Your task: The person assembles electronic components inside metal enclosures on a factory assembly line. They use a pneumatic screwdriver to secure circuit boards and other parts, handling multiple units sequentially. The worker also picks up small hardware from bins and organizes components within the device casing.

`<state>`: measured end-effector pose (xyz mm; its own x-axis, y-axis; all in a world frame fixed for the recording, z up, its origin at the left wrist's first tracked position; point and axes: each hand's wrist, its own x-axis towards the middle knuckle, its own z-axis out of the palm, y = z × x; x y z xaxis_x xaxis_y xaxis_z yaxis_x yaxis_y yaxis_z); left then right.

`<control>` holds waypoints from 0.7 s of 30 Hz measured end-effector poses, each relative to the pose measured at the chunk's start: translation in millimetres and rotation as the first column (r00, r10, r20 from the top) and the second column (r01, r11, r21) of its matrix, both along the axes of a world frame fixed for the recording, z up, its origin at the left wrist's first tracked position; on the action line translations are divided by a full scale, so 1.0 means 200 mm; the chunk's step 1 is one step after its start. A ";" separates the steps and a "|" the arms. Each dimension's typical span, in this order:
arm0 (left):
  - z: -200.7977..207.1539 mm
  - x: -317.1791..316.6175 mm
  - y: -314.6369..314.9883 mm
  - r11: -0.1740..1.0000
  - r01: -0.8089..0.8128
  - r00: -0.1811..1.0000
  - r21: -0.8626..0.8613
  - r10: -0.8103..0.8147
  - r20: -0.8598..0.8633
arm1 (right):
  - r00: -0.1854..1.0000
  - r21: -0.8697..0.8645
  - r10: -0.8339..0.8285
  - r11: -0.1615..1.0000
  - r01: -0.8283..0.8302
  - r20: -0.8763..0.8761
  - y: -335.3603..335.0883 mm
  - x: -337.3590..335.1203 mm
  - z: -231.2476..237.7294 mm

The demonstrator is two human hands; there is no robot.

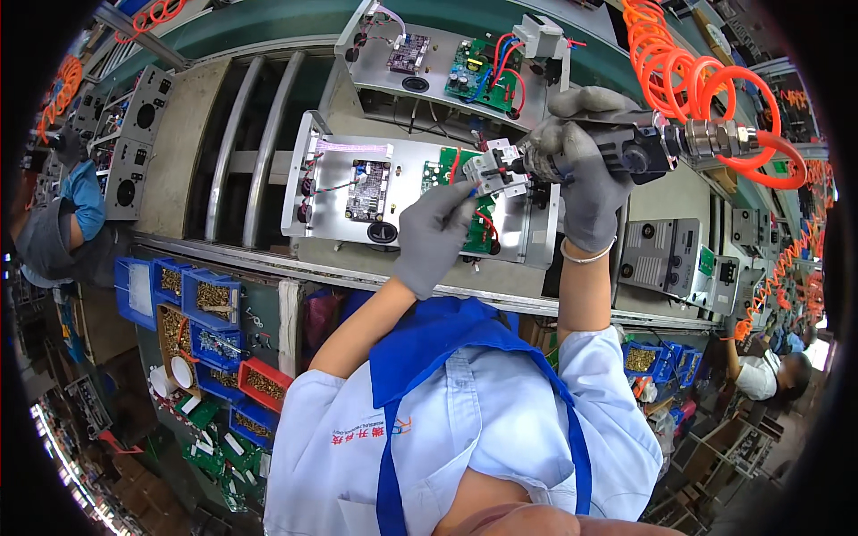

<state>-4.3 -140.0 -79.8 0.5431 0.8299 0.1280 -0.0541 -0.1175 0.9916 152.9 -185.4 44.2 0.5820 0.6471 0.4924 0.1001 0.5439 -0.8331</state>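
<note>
My gloved right hand (pixel 590 183) is wrapped round a black pneumatic screwdriver (pixel 630 147), whose coiled orange air hose (pixel 688 80) joins it at the right. The driver's tip points left at a white circuit breaker (pixel 492 171) at the right end of an open metal chassis (pixel 335 214). My gloved left hand (pixel 435 234) pinches at the breaker's left side, where a bit of blue shows at the fingertips; whether that is a wire cannot be made out. On the chassis sit a small dark board (pixel 367 190) and a green circuit board (pixel 438 174), partly hidden behind my left hand.
Behind stands a second chassis (pixel 438 85) with similar boards. Metal rollers (pixel 273 147) run at the left. Blue bins (pixel 210 297) and a red bin (pixel 264 384) of screws stand at lower left. A grey panelled unit (pixel 660 255) lies at right. Other people work at both sides.
</note>
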 end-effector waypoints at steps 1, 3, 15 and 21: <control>0.01 0.01 0.01 0.999 0.037 0.997 0.028 -0.035 -0.065 | 1.000 -0.017 -0.004 1.000 0.005 0.007 0.00 0.00 0.00; 0.00 0.04 0.06 0.992 0.004 0.990 0.127 0.013 -0.137 | 1.000 -0.052 -0.011 0.999 0.012 0.021 0.01 -0.01 0.02; 0.05 0.08 0.28 0.813 0.451 0.668 0.368 -0.034 -0.743 | 0.999 -0.064 0.024 0.998 -0.026 -0.028 0.06 -0.01 0.03; 0.11 0.11 0.30 0.800 0.522 0.592 0.295 -0.091 -0.800 | 0.999 -0.082 0.037 0.996 -0.039 -0.024 0.07 0.00 0.04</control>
